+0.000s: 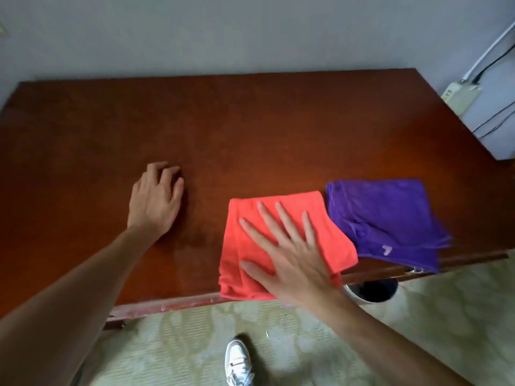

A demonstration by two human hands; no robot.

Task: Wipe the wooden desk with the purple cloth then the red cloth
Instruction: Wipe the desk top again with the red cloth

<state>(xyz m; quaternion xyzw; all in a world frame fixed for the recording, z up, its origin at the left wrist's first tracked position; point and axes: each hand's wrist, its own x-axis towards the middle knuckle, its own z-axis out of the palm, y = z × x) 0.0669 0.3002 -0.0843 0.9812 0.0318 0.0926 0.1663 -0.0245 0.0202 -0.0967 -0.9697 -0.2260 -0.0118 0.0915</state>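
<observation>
Right hand (pixel 289 260) flat on red cloth (pixel 250 246), left hand (pixel 154 200) on desk (pixel 250 121)

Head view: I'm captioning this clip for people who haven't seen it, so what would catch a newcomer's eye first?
The red cloth stands out first, at the near edge of the wooden desk, with the right hand pressed flat on it, fingers spread. Just right of it lies the purple cloth, crumpled at the desk's near right edge. The left hand rests on bare wood to the left.

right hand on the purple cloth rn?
No, the right hand presses flat on the red cloth; the purple cloth lies untouched beside it.
</observation>
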